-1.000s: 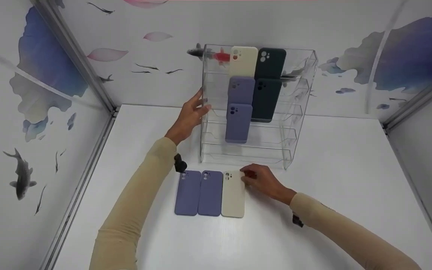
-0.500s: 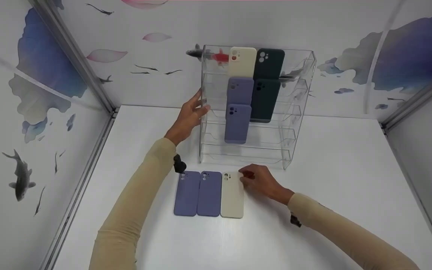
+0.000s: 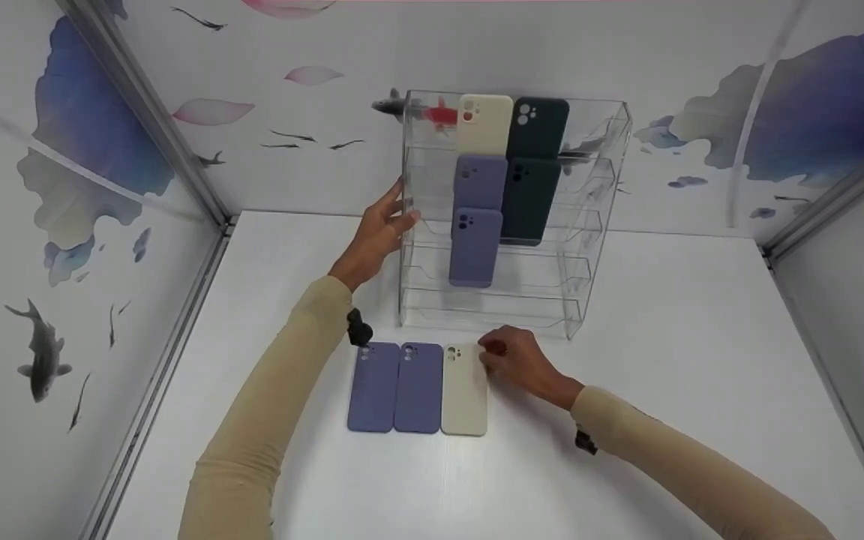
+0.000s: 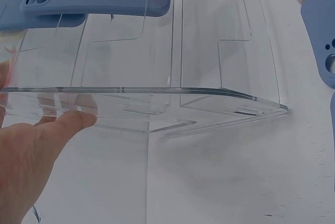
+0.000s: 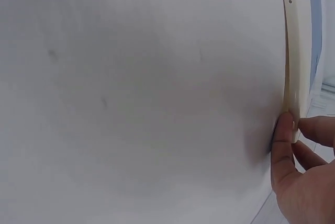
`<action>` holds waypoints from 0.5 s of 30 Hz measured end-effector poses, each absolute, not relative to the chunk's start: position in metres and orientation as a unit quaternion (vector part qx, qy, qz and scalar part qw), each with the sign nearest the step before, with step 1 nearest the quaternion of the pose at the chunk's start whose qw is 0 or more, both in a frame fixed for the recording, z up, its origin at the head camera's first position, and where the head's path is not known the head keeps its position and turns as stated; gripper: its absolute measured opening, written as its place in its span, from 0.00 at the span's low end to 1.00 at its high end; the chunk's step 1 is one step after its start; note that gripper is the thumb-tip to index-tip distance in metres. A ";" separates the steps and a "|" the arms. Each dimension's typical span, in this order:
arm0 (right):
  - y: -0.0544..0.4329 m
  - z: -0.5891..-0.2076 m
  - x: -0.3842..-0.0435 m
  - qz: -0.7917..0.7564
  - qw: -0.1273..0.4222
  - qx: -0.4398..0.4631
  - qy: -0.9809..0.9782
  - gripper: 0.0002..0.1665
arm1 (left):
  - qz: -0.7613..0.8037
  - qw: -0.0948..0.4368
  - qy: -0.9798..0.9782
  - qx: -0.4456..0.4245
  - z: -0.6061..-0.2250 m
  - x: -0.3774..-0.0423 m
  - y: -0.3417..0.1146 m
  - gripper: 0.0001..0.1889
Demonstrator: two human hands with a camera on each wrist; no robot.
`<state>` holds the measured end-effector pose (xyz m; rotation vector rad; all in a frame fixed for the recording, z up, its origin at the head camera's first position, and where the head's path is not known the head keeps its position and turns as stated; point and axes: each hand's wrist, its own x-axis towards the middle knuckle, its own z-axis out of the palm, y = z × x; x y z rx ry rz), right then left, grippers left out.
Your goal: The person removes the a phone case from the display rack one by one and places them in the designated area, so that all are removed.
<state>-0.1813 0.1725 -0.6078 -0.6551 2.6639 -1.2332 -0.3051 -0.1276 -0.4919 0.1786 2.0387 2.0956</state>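
Observation:
A clear acrylic rack [image 3: 582, 262] with tiered shelves stands at the back middle. My left hand [image 3: 378, 236] holds its left side. In the left wrist view the thumb [image 4: 78, 121] lies against the side panel; the other fingers are mostly hidden. On the table before the rack lie a cream phone case [image 3: 465, 397] and two purple phone cases, the middle one [image 3: 418, 390] and the left one [image 3: 373, 390], side by side. My right hand [image 3: 522, 360] pinches the cream case at its upper right corner, with fingertips [image 5: 284, 124] at the edge in the right wrist view.
The rack bears another cream case [image 3: 484, 124], two dark green cases, upper [image 3: 542, 131] and lower [image 3: 531, 202], and two purple cases, upper [image 3: 481, 184] and lower [image 3: 475, 251]. White printed walls with metal corner rails [image 3: 154, 112] enclose the white table [image 3: 687, 322].
The right wrist and forearm have shifted slightly left, with the fingers still at the cream case's corner. The left hand stays at the rack, and the cases lie as before.

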 end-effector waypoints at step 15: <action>0.176 -0.599 -0.180 -0.409 0.074 -0.203 0.887 0.10 | 0.707 0.109 0.696 0.062 -0.491 -0.305 -0.129 0.42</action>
